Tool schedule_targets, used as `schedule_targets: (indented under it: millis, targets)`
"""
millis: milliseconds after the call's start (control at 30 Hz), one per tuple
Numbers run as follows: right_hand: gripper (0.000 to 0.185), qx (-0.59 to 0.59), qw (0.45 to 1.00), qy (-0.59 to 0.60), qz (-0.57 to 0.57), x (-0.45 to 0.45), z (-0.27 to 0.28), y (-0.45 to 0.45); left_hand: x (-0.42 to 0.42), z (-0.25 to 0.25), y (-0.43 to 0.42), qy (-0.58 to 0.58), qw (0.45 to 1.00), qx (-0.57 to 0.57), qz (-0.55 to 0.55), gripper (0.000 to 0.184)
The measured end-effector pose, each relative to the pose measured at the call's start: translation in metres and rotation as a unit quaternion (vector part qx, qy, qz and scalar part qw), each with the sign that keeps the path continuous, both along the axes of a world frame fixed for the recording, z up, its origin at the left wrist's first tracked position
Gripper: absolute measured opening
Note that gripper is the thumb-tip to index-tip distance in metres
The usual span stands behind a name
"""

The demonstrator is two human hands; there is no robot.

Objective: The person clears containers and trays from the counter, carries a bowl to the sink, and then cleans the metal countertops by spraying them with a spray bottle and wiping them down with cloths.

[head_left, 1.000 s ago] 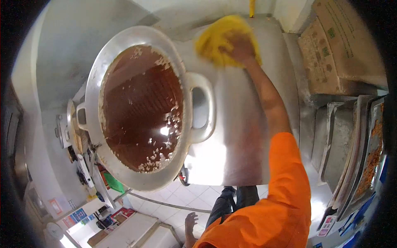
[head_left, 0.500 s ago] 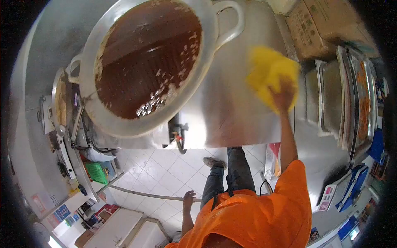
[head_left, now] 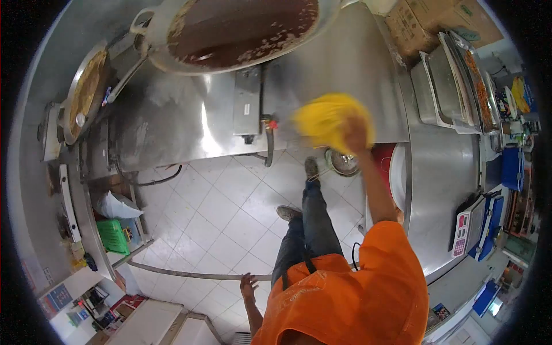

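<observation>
A yellow cloth (head_left: 329, 119) is bunched under my right hand (head_left: 356, 133), whose fingers are closed on it. Both are smeared by motion at the front edge of the steel counter (head_left: 339, 63); whether the cloth touches the metal I cannot tell. My left hand (head_left: 248, 286) hangs low at my side over the tiled floor, fingers apart and holding nothing. Beyond the cloth, to the upper left, stands a large metal pan (head_left: 330, 26) of dark brown liquid with pale bits floating at its edge.
A hose with a red valve (head_left: 271, 124) hangs off the counter front. To the right are stacked metal trays (head_left: 457, 86), cardboard boxes (head_left: 411, 29) and a scale (head_left: 467, 227). A red bucket (head_left: 382, 155) stands below. A second pan (head_left: 86, 92) sits at left.
My right hand has drawn the yellow cloth left and toward me, to the counter's front edge. My view has shifted, so the big pan sits higher. My left hand still hangs low.
</observation>
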State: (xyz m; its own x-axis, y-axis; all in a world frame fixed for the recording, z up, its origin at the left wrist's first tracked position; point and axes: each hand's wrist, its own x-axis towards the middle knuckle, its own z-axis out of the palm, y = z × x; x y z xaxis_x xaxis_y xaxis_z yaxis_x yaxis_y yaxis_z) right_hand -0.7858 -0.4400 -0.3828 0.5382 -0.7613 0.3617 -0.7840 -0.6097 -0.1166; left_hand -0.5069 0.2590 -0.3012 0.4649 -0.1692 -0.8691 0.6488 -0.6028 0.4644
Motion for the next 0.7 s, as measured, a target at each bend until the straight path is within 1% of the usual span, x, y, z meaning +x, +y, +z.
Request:
schedule_targets:
  millis: [33, 67, 100, 133, 167, 200, 233, 267, 300, 333, 367, 400, 433, 467, 500, 533, 633, 700]
  targets:
    - [0.055, 0.001, 0.982, 0.049, -0.184, -0.047, 0.0, -0.008, -0.002, -0.005, 0.032, 0.007, 0.999, 0.039, -0.001, 0.035]
    - [0.054, 0.049, 0.972, -0.01, -0.229, -0.061, 0.004, -0.013, -0.004, -0.01, 0.06, 0.014, 0.997, 0.076, 0.002, 0.034]
    - [0.053, 0.09, 0.955, -0.072, -0.274, -0.074, 0.01, -0.018, -0.009, -0.016, 0.084, 0.015, 0.99, 0.14, -0.015, 0.035]
    - [0.052, 0.074, 0.886, 0.136, -0.438, -0.045, 0.058, 0.0, -0.008, -0.017, 0.101, 0.055, 0.985, 0.163, 0.031, 0.037]
    - [0.051, 0.038, 0.932, 0.093, -0.347, -0.031, 0.043, 0.006, -0.009, -0.019, 0.112, 0.052, 0.984, 0.166, 0.034, 0.038]
    - [0.051, 0.004, 0.967, 0.044, -0.249, -0.008, 0.025, 0.009, -0.013, -0.023, 0.119, 0.047, 0.984, 0.169, 0.041, 0.038]
    - [0.05, -0.025, 0.989, -0.008, -0.149, 0.014, 0.01, 0.014, -0.01, -0.025, 0.117, 0.05, 0.985, 0.154, 0.053, 0.04]
    - [0.049, 0.003, 0.994, -0.003, -0.106, 0.047, 0.015, 0.026, -0.006, -0.033, 0.118, 0.054, 0.989, 0.125, 0.06, 0.04]
    - [0.049, 0.032, 0.997, 0.004, -0.067, 0.094, 0.037, 0.052, -0.001, -0.034, 0.115, 0.039, 0.997, 0.029, 0.059, 0.04]
    - [0.048, 0.058, 0.998, 0.01, -0.032, 0.132, 0.063, 0.077, 0.014, -0.049, 0.099, 0.05, 0.995, 0.082, 0.019, 0.04]
    - [0.05, 0.152, 0.98, -0.128, -0.017, 0.153, 0.082, 0.092, 0.029, -0.051, 0.08, 0.044, 0.996, 0.08, -0.013, 0.04]
    - [0.052, 0.246, 0.934, -0.259, -0.001, 0.17, 0.099, 0.108, 0.044, -0.051, 0.064, 0.016, 0.999, 0.028, -0.031, 0.04]
    - [0.054, 0.334, 0.861, -0.382, 0.014, 0.186, 0.113, 0.123, 0.058, -0.048, 0.049, -0.014, 0.998, -0.023, -0.049, 0.04]
    - [0.057, 0.413, 0.765, -0.494, 0.028, 0.203, 0.128, 0.132, 0.075, -0.04, 0.027, -0.029, 0.998, -0.023, -0.04, 0.04]
    - [0.06, 0.482, 0.646, -0.59, 0.039, 0.221, 0.144, 0.141, 0.089, -0.025, 0.007, -0.042, 0.998, -0.021, -0.033, 0.04]
    - [0.063, 0.539, 0.51, -0.669, 0.045, 0.241, 0.161, 0.149, 0.101, -0.017, -0.006, -0.054, 0.998, -0.018, -0.027, 0.04]
    - [0.07, 0.503, 0.477, -0.72, 0.024, 0.315, 0.235, 0.172, 0.138, -0.013, -0.02, -0.043, 0.998, -0.028, -0.032, 0.04]
    - [0.073, 0.462, 0.524, -0.715, 0.011, 0.362, 0.263, 0.172, 0.166, -0.016, -0.016, -0.006, 0.999, -0.017, -0.036, 0.038]
